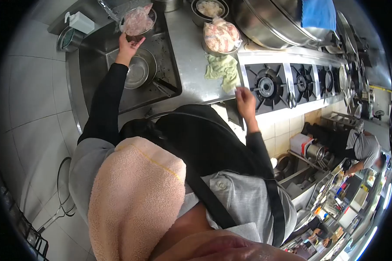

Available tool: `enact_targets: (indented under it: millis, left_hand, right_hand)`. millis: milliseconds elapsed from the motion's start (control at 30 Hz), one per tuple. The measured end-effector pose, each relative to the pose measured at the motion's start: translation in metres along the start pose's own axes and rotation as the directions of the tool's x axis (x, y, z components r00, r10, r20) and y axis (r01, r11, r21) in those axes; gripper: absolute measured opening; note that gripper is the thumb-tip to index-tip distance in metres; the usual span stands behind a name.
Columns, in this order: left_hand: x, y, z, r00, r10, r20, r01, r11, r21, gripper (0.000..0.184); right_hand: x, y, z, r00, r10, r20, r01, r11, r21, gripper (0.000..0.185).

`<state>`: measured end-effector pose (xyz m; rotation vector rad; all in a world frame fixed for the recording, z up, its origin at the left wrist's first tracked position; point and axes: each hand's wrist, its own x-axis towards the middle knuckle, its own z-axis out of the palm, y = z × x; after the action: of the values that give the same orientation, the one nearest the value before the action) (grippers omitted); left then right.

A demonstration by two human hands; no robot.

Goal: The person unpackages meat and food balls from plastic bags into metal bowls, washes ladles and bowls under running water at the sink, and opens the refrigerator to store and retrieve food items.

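Observation:
Over the sink point(104, 45), my left hand point(128, 48) has its fingers spread at the near edge of a metal bowl point(151, 19). A clear plastic bag of pale pink meat point(136, 21) sits in that bowl, by the running tap point(111, 12). Whether my fingertips touch the rim, I cannot tell. Below this hand, a metal pan point(137, 71) with a dark handle lies in the sink. My right hand point(246, 103) hangs by the counter's front edge with fingers curled in and nothing visible in it. Nearest to it are a green cloth point(222, 70) and a gas burner point(265, 87).
A bagged portion of meat point(222, 35) rests in a container on the counter point(185, 56). Behind it stands a metal pot point(198, 17) with a bowl inside. A large steel pot point(265, 21) is beside the stove. Another person point(357, 143) works at the right.

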<state>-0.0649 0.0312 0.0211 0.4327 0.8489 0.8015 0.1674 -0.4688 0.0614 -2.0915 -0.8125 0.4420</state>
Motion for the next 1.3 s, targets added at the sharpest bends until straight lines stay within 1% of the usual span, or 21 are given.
enact_targets:
  millis: [33, 100, 133, 200, 233, 367, 467, 567, 667, 700, 767, 833, 867, 900, 933, 967, 1067, 1100, 1200, 1233, 1300]
  left_hand:
    - [-0.012, -0.001, 0.015, 1.0, -0.011, -0.01, 0.011, 1.0, 0.029, 0.045]
    - [-0.012, -0.007, 0.02, 0.996, -0.083, 0.018, 0.083, 0.996, 0.038, 0.048]
    - [-0.017, -0.013, 0.027, 0.994, -0.103, 0.032, 0.102, 0.994, 0.05, 0.049]
    - [-0.028, -0.025, 0.049, 0.989, -0.139, 0.057, 0.135, 0.988, 0.074, 0.051]
    - [-0.021, -0.033, 0.051, 0.981, -0.172, 0.091, 0.166, 0.983, 0.078, 0.052]
    - [-0.019, -0.06, 0.076, 0.981, -0.186, 0.062, 0.175, 0.974, 0.142, 0.052]
    - [-0.011, -0.072, 0.082, 0.982, -0.168, 0.091, 0.148, 0.969, 0.197, 0.055]
    - [-0.009, -0.074, 0.077, 0.96, -0.202, 0.193, 0.158, 0.962, 0.222, 0.068]
    - [-0.018, -0.078, 0.074, 0.964, -0.201, 0.173, 0.163, 0.964, 0.212, 0.075]
    - [-0.034, -0.082, 0.08, 0.995, -0.104, -0.013, 0.103, 0.961, 0.257, 0.069]
    - [-0.045, -0.099, 0.056, 0.989, -0.031, -0.147, 0.093, 0.892, 0.443, 0.059]
    - [-0.089, -0.112, 0.058, 0.996, 0.085, -0.028, -0.048, 0.767, 0.64, 0.05]
    - [-0.125, -0.122, 0.075, 0.981, 0.123, 0.152, -0.195, 0.669, 0.717, 0.045]
    - [-0.135, -0.131, 0.088, 0.978, 0.011, 0.208, -0.16, 0.677, 0.719, 0.049]
    - [-0.137, -0.139, 0.107, 0.971, 0.011, 0.238, -0.179, 0.691, 0.701, 0.048]
    - [-0.138, -0.145, 0.122, 0.963, 0.014, 0.27, -0.2, 0.706, 0.68, 0.047]
    - [-0.114, -0.157, 0.141, 0.891, 0.151, 0.428, -0.424, 0.615, 0.665, 0.048]
    - [-0.103, -0.164, 0.143, 0.883, 0.181, 0.433, -0.457, 0.542, 0.705, 0.043]
    - [-0.101, -0.156, 0.159, 0.881, 0.008, 0.472, -0.446, 0.344, 0.826, 0.039]
    - [-0.116, -0.144, 0.172, 0.861, 0.01, 0.508, -0.482, 0.333, 0.811, 0.031]
    - [-0.119, -0.139, 0.172, 0.733, 0.021, 0.68, -0.657, 0.278, 0.7, 0.027]
  right_hand:
    - [0.02, -0.036, 0.004, 0.999, -0.023, 0.033, 0.023, 1.0, -0.002, 0.015]
    - [0.069, -0.062, 0.016, 0.896, -0.441, -0.051, 0.427, 0.887, -0.178, 0.02]
    - [0.096, -0.066, 0.024, 0.836, -0.538, -0.11, 0.493, 0.823, -0.281, 0.025]
    - [0.135, -0.103, 0.028, 0.817, -0.567, -0.106, 0.496, 0.785, -0.373, 0.049]
    - [0.161, -0.097, 0.036, 0.828, -0.559, -0.035, 0.494, 0.759, -0.424, 0.087]
    - [0.187, -0.118, 0.054, 0.944, -0.247, 0.217, 0.324, 0.591, -0.738, 0.122]
    - [0.186, -0.11, 0.062, 0.937, -0.29, 0.192, 0.334, 0.597, -0.729, 0.111]
    - [0.165, -0.116, 0.063, 0.92, -0.283, 0.27, 0.388, 0.565, -0.728, 0.103]
    - [0.154, -0.105, 0.073, 0.876, -0.408, 0.257, 0.468, 0.591, -0.657, 0.094]
    - [0.143, -0.115, 0.066, 0.853, -0.474, 0.219, 0.499, 0.617, -0.609, 0.089]
    - [0.139, -0.107, 0.062, 0.846, -0.49, 0.212, 0.527, 0.702, -0.48, 0.087]
    - [0.143, -0.102, 0.057, 0.815, -0.534, 0.227, 0.578, 0.723, -0.379, 0.082]
    - [0.144, -0.099, 0.056, 0.795, -0.549, 0.256, 0.606, 0.718, -0.342, 0.081]
    - [0.149, -0.095, 0.055, 0.773, -0.568, 0.283, 0.634, 0.711, -0.305, 0.079]
    - [0.158, -0.098, 0.052, 0.741, -0.599, 0.303, 0.67, 0.692, -0.27, 0.077]
    - [0.163, -0.106, 0.044, 0.733, -0.593, 0.333, 0.657, 0.744, -0.123, 0.071]
    - [0.197, -0.081, 0.048, 0.967, -0.255, 0.001, 0.255, 0.967, -0.01, 0.061]
    - [0.209, -0.069, 0.052, 0.925, -0.378, -0.037, 0.373, 0.922, -0.108, 0.055]
    - [0.223, -0.089, 0.062, 0.786, -0.617, 0.039, 0.606, 0.755, -0.252, 0.045]
    - [0.237, -0.089, 0.07, 0.783, -0.597, 0.177, 0.622, 0.744, -0.244, 0.042]
    - [0.269, -0.086, 0.082, 0.727, -0.523, 0.444, 0.655, 0.723, -0.221, 0.037]
